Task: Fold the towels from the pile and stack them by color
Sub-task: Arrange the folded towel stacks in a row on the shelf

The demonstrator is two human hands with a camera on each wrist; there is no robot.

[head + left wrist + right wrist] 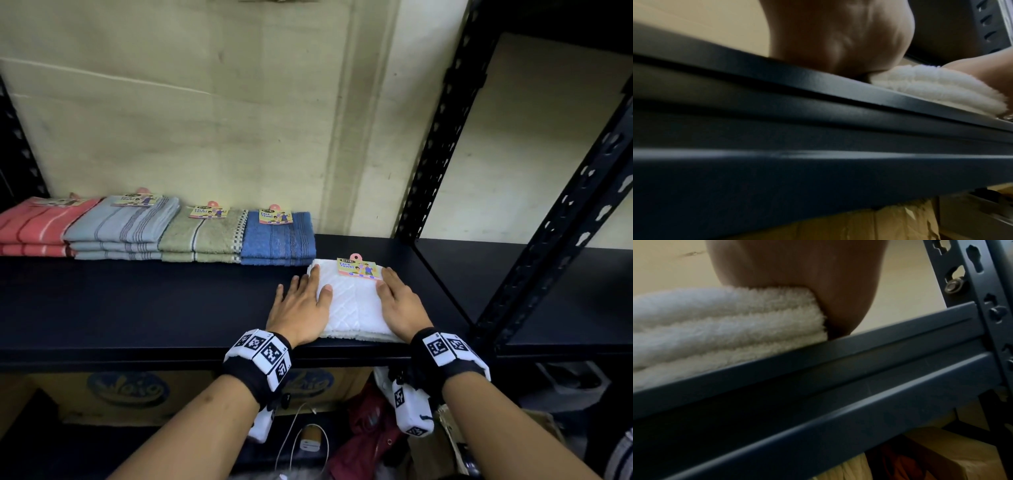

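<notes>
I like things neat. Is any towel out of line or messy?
Only the white towel. It lies near the shelf's front edge between both flat hands, left hand and right hand, while the pink, grey, green and blue stacks line the wall.

1. The head view is evenly and moderately lit; the pale wall (205, 113) is the brightest area, while the dark shelf (137, 301) takes little light and shows no glare.
2. Wide-angle distortion bends the rack uprights (442, 137) at the right edge, and the far corners darken.
3. Below the shelf the clutter sits in dim shadow.
4. The left wrist view is dim and soft; the shelf edge (818, 170) near the lens is blurred, with a faint pale sheen along it.
5. The right wrist view is likewise soft, though the white towel (719, 324) pile reads fairly clearly.
</notes>
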